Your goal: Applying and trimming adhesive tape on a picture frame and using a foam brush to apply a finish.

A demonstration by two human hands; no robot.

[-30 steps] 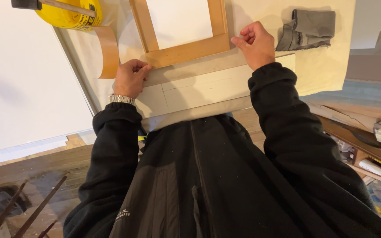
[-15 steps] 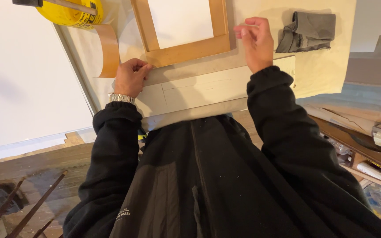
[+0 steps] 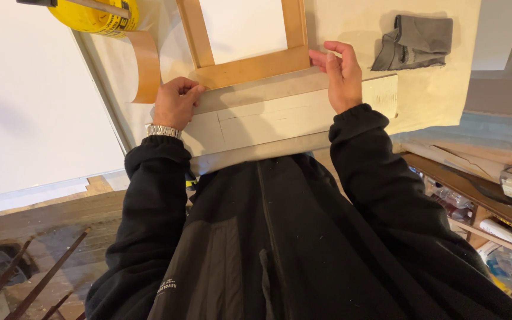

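A wooden frame [image 3: 250, 65] with a white panel inside lies on a cream cloth-covered table [image 3: 434, 95]. Below it a strip of grey-beige canvas [image 3: 268, 118] runs along the frame's lower bar and hangs over the table edge. My left hand [image 3: 174, 102], with a metal watch at the wrist, has its fingers curled down on the canvas at the frame's lower left corner. At the lower right corner my right hand [image 3: 340, 74] rests on the canvas with its fingers bent and its fingertips at the frame. Black sleeves cover both arms.
A yellow roll [image 3: 93, 15] and a curl of brown tape [image 3: 143, 65] lie at the upper left. A folded grey cloth [image 3: 415, 40] sits at the upper right. A large white board [image 3: 31, 101] lies to the left. Cluttered wooden shelves [image 3: 481, 201] stand at the right.
My right hand has slid left along the frame's lower bar, from beyond the right corner to the corner itself. My left hand has stayed in place.
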